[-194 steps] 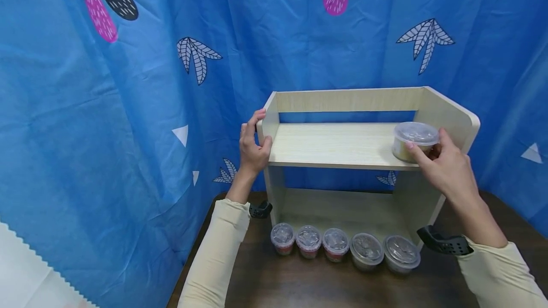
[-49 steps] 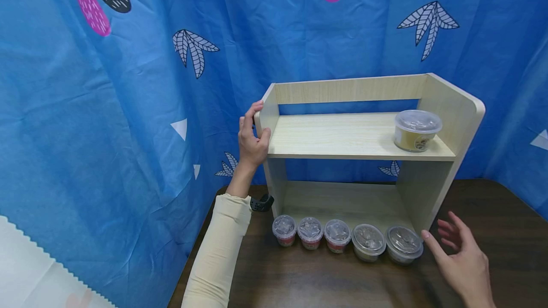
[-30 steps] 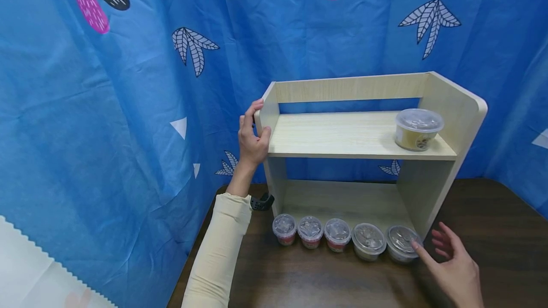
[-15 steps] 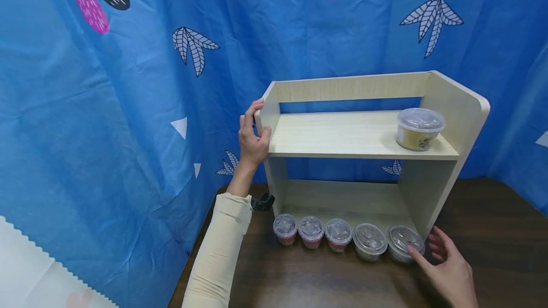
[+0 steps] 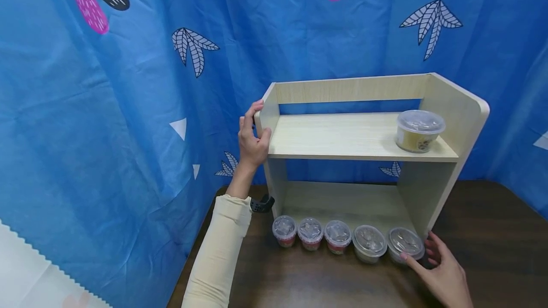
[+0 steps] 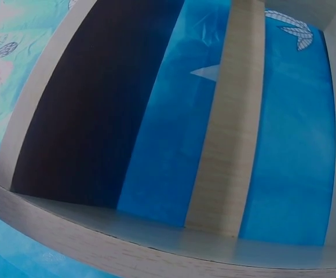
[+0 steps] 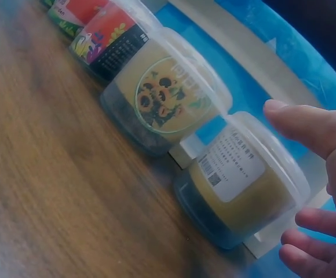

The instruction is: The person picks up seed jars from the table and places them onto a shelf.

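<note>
My left hand (image 5: 253,140) grips the upper left side panel of a pale wooden two-tier shelf (image 5: 334,134). The left wrist view shows only the shelf's boards and side, not the hand. My right hand (image 5: 444,272) is at the rightmost lidded plastic tub (image 5: 406,242) on the table. Its thumb lies over the lid's front edge in the head view, its fingers at the tub's right side. In the right wrist view that labelled tub (image 7: 237,179) stands upright between spread thumb and fingers. Another lidded tub (image 5: 417,133), with yellow on it, sits at the upper tier's right end.
Left of the rightmost tub, a similar tub (image 5: 369,244) and three smaller red-banded cups (image 5: 337,236) stand in a row along the shelf's front. The dark wooden table (image 5: 325,284) extends forward and right. A blue patterned curtain (image 5: 308,46) hangs behind.
Earlier my right hand held the yellow tub on the upper tier, then let go. It has come down and moved left to the rightmost table tub. My left hand has stayed on the shelf.
</note>
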### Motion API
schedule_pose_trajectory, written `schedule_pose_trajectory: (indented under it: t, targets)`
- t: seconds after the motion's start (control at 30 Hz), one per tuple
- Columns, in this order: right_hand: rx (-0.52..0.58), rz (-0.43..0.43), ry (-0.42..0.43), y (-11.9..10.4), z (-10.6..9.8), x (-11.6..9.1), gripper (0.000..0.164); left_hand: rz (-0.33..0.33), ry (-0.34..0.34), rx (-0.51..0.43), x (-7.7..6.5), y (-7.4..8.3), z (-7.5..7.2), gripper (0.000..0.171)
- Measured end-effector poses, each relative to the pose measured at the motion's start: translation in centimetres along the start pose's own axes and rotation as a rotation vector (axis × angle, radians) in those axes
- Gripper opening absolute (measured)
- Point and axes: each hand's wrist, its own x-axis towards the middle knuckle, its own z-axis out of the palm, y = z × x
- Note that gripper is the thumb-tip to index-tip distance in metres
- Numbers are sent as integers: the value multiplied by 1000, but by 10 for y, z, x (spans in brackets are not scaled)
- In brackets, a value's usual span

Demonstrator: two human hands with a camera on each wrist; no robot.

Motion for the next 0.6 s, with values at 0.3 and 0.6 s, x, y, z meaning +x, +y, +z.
schedule_pose_trajectory:
  t: [0.3, 0.6]
  targets:
    - [-27, -8, -28, 2, 6, -2, 100, 2, 4, -8, 1, 0, -2, 51]
    - [-52, 68, -91, 7, 11, -3, 100, -20, 1, -11, 0, 4, -1, 51]
